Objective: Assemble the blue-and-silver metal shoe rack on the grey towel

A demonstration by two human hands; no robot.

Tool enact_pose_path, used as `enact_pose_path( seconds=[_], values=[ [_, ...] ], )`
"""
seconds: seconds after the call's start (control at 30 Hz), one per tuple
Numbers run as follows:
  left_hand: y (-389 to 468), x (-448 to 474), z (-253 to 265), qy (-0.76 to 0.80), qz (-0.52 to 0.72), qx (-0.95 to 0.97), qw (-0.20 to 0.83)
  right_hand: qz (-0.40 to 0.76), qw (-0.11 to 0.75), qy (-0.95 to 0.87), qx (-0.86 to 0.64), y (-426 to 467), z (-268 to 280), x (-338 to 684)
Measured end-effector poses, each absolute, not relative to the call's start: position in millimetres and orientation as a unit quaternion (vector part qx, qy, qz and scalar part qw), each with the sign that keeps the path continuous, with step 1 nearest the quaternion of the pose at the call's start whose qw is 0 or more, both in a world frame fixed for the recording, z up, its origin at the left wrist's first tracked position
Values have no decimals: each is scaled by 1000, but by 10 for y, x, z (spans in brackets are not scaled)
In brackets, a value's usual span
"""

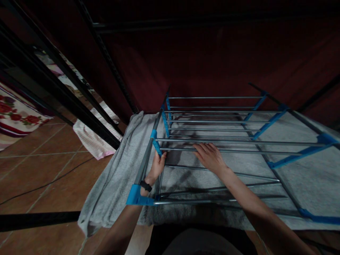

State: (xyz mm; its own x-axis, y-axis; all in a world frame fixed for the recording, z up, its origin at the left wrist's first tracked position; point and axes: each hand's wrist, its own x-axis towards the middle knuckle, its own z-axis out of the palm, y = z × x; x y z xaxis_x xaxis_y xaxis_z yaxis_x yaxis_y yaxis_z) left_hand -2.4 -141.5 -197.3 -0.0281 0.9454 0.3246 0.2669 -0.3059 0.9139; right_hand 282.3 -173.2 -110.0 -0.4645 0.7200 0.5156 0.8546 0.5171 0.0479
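Observation:
A rack of grey metal rods with blue plastic joints stands on a grey fleecy blanket. At the rack's left side, my left hand, with a black band on its wrist, is closed round the lower end of a blue plastic bracket. Some of its fingers are hidden behind the bracket. My right hand has its fingers curled over a metal rod near the middle of the rack. Several loose-looking rods lie lower down, close to the blanket.
Black metal frame posts rise on the left, before a dark red curtain or panel. A striped cloth lies on the brown tiled floor, where a thin cable runs. Flowered fabric hangs at far left.

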Motion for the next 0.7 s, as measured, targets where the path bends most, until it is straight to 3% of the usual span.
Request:
enact_pose_path(
  seconds=[0.7],
  values=[
    [-1421,-16,-1961,495,520,617,321,-135,192,-847,-477,-1718,-1109,2810]
  ],
)
